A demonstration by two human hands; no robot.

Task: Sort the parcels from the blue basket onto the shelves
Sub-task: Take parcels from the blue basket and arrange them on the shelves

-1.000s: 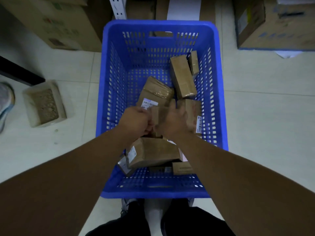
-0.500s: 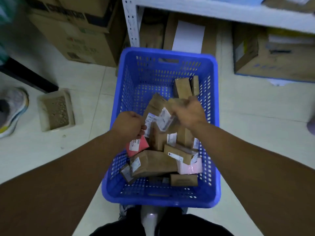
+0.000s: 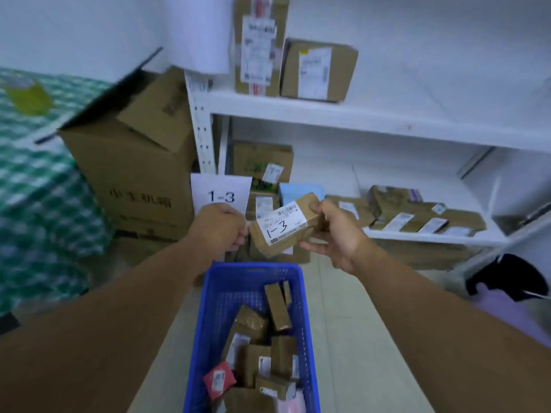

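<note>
While aloft, parcel [image 3: 284, 226] clear of basket [image 3: 253, 267].

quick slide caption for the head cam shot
A brown parcel handwritten 1-3, held by left hand and right hand above the blue basket, before a white shelf with matching 1-3 sign

- Your left hand [image 3: 220, 231] curls at the end of the parcel [image 3: 283, 231]; you cannot tell whether it grips there.
- The label's print, apart from "1-3", is too small to read.
- The blue basket [image 3: 208, 323] is cut off at the bottom edge.
- The yellow thing [image 3: 28, 96] at far left is blurred.
</note>
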